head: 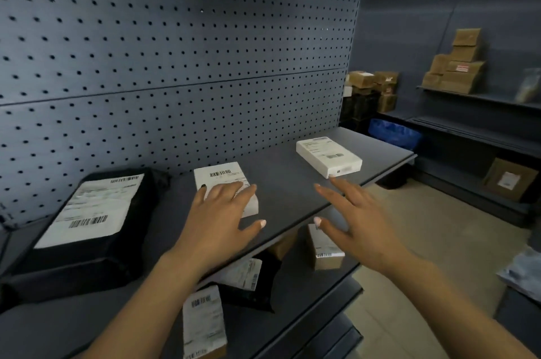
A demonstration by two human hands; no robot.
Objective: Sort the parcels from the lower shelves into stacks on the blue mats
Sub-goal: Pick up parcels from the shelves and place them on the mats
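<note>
Shelving of dark grey metal (288, 203) with a perforated back panel carries the parcels at this level. A lower tier beneath it holds further labelled parcels, among them a brown cardboard box (325, 254). The blue mats are not in view.

On the upper tier, from left to right, we find:
- a large black plastic mailer bag with a white shipping label (96, 212), lying flat at the left;
- a small white carton with a barcode label (221, 177), near the front edge;
- a flat white rectangular box with a printed label (328, 155), further right and well apart from the carton.

We judge the step in hand to be the pick-up, with nothing yet lifted. The next move calls for closing a grip on each white parcel, raising both off the shelf, then carrying them to the mats.

The left hand (216, 212) rests on the small white carton. Its fingers (243, 193) lie spread and nearly straight across the top, not curled round it; the thumb sits off the carton, over bare shelf.

The right hand (360, 218) hovers open and holds nothing. Its fingers (330, 192) are extended, the tips just beside the near corner of the flat white box; we cannot confirm contact.
</note>
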